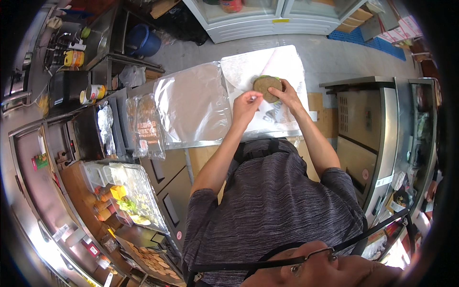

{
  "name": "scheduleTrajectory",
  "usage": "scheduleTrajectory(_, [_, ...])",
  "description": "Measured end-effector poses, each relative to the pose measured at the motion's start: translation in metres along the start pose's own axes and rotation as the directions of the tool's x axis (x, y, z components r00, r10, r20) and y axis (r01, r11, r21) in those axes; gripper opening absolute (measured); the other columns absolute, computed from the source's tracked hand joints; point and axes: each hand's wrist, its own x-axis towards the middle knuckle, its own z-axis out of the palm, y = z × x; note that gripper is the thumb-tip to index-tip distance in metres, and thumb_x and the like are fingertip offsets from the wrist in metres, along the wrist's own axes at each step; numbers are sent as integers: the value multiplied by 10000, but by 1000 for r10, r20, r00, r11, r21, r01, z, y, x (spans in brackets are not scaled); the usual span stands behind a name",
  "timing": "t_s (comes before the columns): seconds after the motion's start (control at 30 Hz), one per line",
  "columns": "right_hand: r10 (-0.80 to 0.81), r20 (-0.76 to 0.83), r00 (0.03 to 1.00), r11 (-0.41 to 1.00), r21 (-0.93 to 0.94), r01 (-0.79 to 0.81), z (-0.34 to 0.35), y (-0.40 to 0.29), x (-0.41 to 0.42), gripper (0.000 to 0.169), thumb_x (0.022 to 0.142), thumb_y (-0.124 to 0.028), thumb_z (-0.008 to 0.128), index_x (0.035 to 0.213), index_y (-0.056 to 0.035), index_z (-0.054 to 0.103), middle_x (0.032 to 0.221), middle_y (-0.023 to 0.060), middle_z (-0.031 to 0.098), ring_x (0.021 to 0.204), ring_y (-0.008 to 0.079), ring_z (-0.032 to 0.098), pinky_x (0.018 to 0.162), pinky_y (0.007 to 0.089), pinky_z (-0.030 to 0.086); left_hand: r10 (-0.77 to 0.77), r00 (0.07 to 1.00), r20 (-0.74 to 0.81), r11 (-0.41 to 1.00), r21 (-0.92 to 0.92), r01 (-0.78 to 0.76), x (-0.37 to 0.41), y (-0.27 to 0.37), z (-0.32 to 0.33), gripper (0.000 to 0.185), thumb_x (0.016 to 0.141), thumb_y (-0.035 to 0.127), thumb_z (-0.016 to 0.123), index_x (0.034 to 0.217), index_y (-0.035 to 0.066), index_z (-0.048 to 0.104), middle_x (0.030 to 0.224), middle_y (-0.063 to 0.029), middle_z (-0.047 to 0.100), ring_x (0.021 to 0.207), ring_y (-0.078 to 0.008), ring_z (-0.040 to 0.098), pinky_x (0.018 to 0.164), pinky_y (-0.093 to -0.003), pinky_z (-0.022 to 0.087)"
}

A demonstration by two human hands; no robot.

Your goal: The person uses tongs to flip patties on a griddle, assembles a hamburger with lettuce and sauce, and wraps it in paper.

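My right hand grips a round, flat brown disc with a green rim, its thumb across the face. What the disc is made of cannot be told. Close to the disc's lower left edge is my left hand, thumb and fingers drawn together; whether something thin is between them is unclear. Below both hands lies a white sheet bearing large printed writing. Left of it, a flat brown panel under clear plastic film covers more of the worktop.
A clear plastic bag with printing lies at the worktop's left end. Farther left are a wire rack and a tray of round slices. A blue bucket, a glass-door fridge and a steel cabinet surround the worktop.
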Motion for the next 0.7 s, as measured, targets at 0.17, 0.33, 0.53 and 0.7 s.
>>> scheduleTrajectory(0.17, [33,11,999,998,51,-34,-3,-4,0,659,726,-289,737,1218,52,460,1079,156,570,976,213,561,838,303,458,82,994,-65,974,-206,-94,21,-1,23,321,877,88,581,1172,-6,494,972,-109,593,776,-131,602,668,-254,533])
scheduleTrajectory(0.33, [-111,-59,992,993,-53,108,-8,26,12,667,753,-319,708,1246,37,434,1062,167,566,964,218,566,809,303,465,132,991,4,967,-220,-128,15,3,27,445,957,188,455,1346,42,298,1140,-171,529,910,-210,614,787,-293,521])
scheduleTrajectory(0.53, [-127,-97,987,979,-171,109,-16,7,-50,608,810,-379,659,1198,42,455,959,185,599,851,231,615,742,318,484,111,994,10,980,-166,-108,12,2,24,461,965,216,439,1360,50,270,1192,-201,501,969,-252,607,837,-319,505])
scheduleTrajectory(0.7, [-57,93,994,884,-458,93,-32,20,-79,441,823,-367,647,1011,25,577,824,142,636,753,206,630,681,326,497,90,995,40,984,-157,-83,13,5,25,470,963,236,447,1359,52,273,1186,-199,499,980,-256,602,845,-331,503])
